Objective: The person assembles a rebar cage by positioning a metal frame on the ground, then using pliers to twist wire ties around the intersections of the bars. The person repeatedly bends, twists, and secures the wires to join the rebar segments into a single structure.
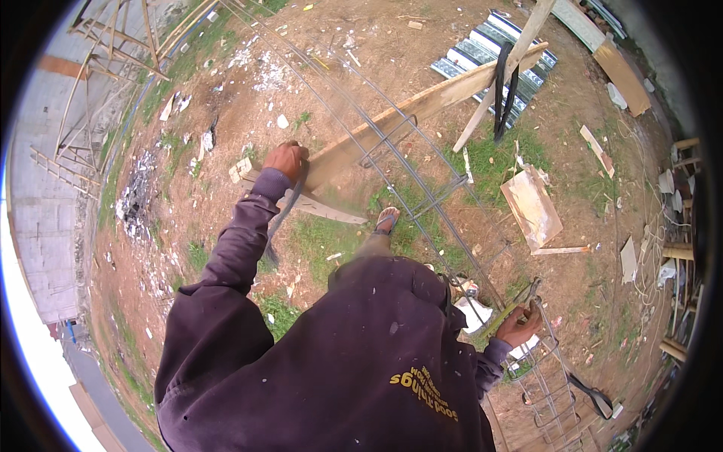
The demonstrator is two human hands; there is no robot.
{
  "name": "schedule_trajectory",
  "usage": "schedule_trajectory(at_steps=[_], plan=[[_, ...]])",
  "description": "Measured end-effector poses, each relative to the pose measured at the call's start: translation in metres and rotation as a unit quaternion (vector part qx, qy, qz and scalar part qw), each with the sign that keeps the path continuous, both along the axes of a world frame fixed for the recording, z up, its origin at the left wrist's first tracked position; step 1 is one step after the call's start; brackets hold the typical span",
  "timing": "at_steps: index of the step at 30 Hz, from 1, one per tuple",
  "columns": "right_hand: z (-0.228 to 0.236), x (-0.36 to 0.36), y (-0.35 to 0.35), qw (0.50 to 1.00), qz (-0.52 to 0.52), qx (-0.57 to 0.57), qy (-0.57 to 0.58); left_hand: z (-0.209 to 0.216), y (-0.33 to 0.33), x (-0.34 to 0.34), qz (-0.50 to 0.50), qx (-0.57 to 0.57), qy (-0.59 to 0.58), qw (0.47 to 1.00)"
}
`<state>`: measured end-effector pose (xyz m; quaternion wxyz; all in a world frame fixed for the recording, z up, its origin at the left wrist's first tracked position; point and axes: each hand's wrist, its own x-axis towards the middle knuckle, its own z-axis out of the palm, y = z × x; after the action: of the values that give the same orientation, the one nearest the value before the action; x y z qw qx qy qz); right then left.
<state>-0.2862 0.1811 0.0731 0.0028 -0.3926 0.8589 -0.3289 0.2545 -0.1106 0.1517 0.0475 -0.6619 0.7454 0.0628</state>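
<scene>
My left hand (286,160) is closed at the near end of a wooden plank (422,105). From its fist hangs a dark, blurred strip (277,226). Low on the right, my right hand (521,324) is wrapped round pincers with yellow-green handles (497,319), their metal head pointing away from me. A long rebar frame (410,175), made of thin steel bars with square stirrups, runs diagonally from the far left past the plank toward my right side. More stirrups (544,384) lie below my right hand.
A slanted wooden post (493,94) with black strips (504,98) draped on it meets the plank's far end. Corrugated metal sheets (471,56) lie behind. A board (531,207) rests on the grass at right. Scattered debris (135,192) and wooden frames (113,45) are at left.
</scene>
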Motion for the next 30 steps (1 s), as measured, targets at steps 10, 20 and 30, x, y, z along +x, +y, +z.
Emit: schedule_trajectory(at_steps=[10,20,30], plan=[[-0.020,0.066,-0.033,0.997,-0.016,-0.061,-0.046,-0.018,-0.043,-0.001,-0.118,0.001,0.042,0.992],[0.013,0.073,-0.050,0.985,0.026,-0.084,-0.150,-0.066,-0.080,-0.020,-0.066,-0.023,0.022,0.997],[0.099,0.095,-0.088,0.927,0.231,-0.163,-0.248,0.050,0.005,-0.129,0.045,0.094,0.605,0.789]])
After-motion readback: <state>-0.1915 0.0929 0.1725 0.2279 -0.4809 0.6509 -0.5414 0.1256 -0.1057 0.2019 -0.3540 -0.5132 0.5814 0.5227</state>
